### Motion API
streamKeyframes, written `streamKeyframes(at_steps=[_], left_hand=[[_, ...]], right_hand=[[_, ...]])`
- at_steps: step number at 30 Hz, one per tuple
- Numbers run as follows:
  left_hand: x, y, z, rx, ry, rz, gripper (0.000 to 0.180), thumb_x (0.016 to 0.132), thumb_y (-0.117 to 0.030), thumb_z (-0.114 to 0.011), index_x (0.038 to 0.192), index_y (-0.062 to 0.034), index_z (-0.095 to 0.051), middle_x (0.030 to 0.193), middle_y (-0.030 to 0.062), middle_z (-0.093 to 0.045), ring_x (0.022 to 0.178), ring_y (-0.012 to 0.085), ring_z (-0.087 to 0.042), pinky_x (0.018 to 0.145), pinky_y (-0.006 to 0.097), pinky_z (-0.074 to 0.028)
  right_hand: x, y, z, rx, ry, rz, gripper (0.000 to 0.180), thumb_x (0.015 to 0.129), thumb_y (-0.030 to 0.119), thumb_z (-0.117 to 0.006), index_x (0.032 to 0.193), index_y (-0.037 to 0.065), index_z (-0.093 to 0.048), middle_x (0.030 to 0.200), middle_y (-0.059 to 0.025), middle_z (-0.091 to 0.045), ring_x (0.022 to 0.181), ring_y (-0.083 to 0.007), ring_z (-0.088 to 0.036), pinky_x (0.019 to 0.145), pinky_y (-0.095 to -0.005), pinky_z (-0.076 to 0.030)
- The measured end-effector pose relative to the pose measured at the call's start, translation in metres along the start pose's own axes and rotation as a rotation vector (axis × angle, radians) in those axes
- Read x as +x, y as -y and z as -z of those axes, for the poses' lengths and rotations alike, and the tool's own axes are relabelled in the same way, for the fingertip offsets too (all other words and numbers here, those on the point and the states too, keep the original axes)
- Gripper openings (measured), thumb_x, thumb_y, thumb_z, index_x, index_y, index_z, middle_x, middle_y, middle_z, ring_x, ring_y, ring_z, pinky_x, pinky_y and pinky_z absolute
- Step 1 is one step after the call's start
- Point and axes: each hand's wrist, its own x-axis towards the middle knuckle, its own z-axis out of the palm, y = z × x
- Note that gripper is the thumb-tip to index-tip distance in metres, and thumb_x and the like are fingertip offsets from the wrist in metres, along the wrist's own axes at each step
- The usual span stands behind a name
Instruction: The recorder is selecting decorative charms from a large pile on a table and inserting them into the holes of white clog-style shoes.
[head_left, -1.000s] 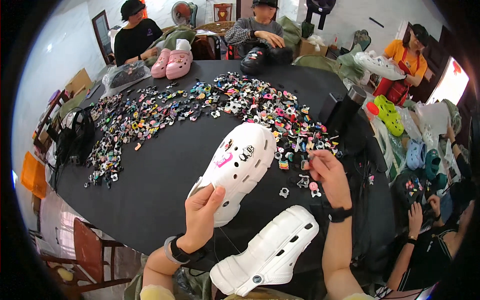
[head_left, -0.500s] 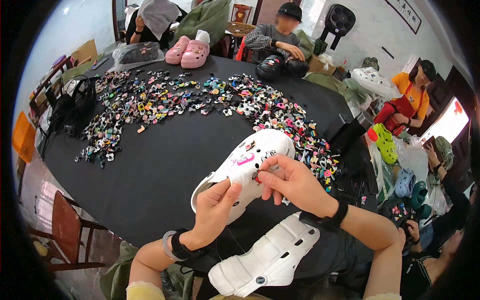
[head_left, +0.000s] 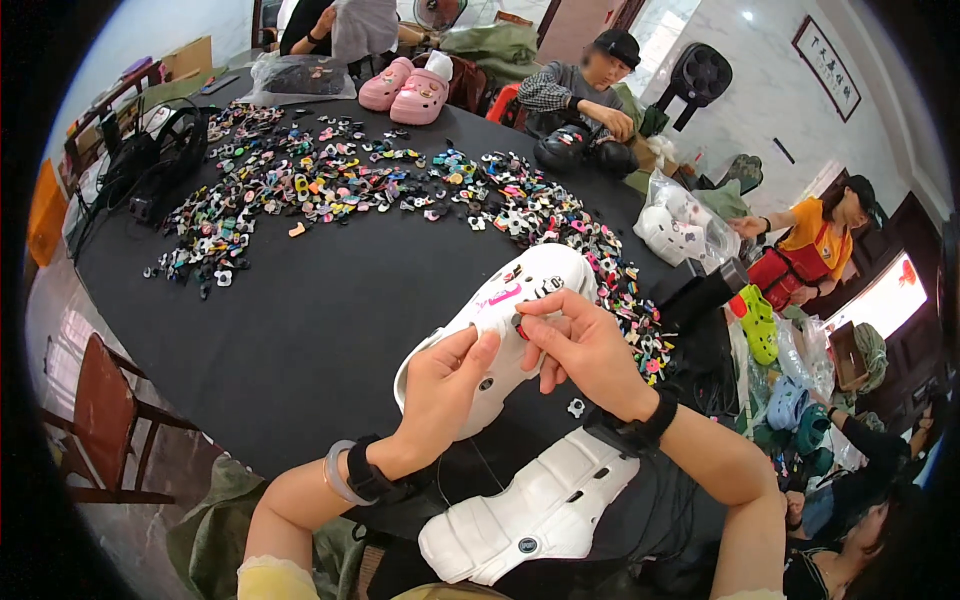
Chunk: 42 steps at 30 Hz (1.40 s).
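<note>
A white clog [head_left: 505,385] is propped up over the black table, toe pointing away and to the right. My left hand [head_left: 437,395] grips its side near the strap, thumb on top. Pink and black-and-white charms sit on its upper. Thumb and fingers of my right hand [head_left: 585,345] pinch a small dark and red charm [head_left: 518,325] against the clog's upper; the fingers partly hide it. Below my hands rests another white clog [head_left: 535,515], tipped on its side. One loose white charm [head_left: 575,408] lies beside my right wrist.
Several loose charms [head_left: 325,175] spread in an arc across the black table [head_left: 300,330]. Pink clogs [head_left: 418,95] stand at the far edge. A person opposite handles black clogs [head_left: 585,150]. To the right are bagged white clogs [head_left: 670,230], a black cylinder [head_left: 720,285] and a lime clog [head_left: 760,325].
The whole view has shifted slightly. Both hands keep their hold on the clog and charm. At right, the bagged white clogs now rest lower, by the table edge, with the orange-shirted person's arm stretched toward them.
</note>
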Motion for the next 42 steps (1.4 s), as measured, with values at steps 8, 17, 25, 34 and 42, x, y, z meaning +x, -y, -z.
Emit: streamKeyframes(at_steps=[8, 17, 25, 34, 42], left_hand=[[-0.002, -0.001, -0.005, -0.021, 0.003, -0.004, 0.027, 0.093, -0.022, -0.053, 0.097, 0.0034, -0.062, 0.077, -0.0014, -0.058, 0.068, 0.0021, -0.048, 0.059, 0.019, -0.041], [-0.012, 0.012, -0.012, 0.178, 0.021, -0.117, 0.024, 0.091, -0.016, -0.054, 0.077, 0.0037, -0.057, 0.063, -0.0039, -0.046, 0.059, 0.0031, -0.037, 0.050, 0.020, -0.031], [-0.019, 0.012, -0.011, 0.265, 0.057, -0.081, 0.023, 0.092, -0.016, -0.054, 0.085, 0.0049, -0.060, 0.067, -0.0034, -0.051, 0.062, 0.0028, -0.041, 0.052, 0.020, -0.034], [-0.020, 0.016, -0.014, 0.124, 0.072, -0.027, 0.024, 0.092, -0.016, -0.054, 0.093, 0.0067, -0.062, 0.073, -0.0037, -0.055, 0.066, 0.0022, -0.044, 0.056, 0.018, -0.037], [-0.021, 0.018, -0.021, 0.159, 0.063, -0.041, 0.023, 0.091, -0.014, -0.055, 0.091, 0.0068, -0.063, 0.069, -0.0049, -0.054, 0.062, 0.0015, -0.042, 0.054, 0.018, -0.036]], right_hand=[[0.009, 0.013, 0.017, -0.486, 0.018, 0.136, 0.031, 0.079, 0.021, -0.067, 0.107, 0.012, -0.059, 0.077, -0.0082, -0.062, 0.063, -0.0132, -0.058, 0.057, -0.0284, -0.045], [0.017, 0.009, 0.045, -1.336, 0.174, 0.695, 0.057, 0.071, 0.038, -0.069, 0.123, 0.023, -0.052, 0.127, -0.0089, -0.049, 0.122, -0.0254, -0.043, 0.099, -0.0521, -0.027], [0.002, -0.012, 0.039, -1.194, 0.113, 0.640, 0.048, 0.074, 0.033, -0.068, 0.117, 0.019, -0.055, 0.120, -0.0038, -0.056, 0.119, -0.0231, -0.045, 0.101, -0.0558, -0.026], [-0.007, -0.013, 0.025, -1.235, -0.036, 0.614, 0.040, 0.069, 0.024, -0.071, 0.106, 0.013, -0.059, 0.111, -0.0038, -0.059, 0.115, -0.0226, -0.049, 0.103, -0.0438, -0.029], [-0.003, -0.008, 0.032, -1.432, 0.037, 0.771, 0.040, 0.067, 0.024, -0.069, 0.104, 0.015, -0.057, 0.102, 0.0007, -0.060, 0.104, -0.0155, -0.055, 0.103, -0.0415, -0.030]])
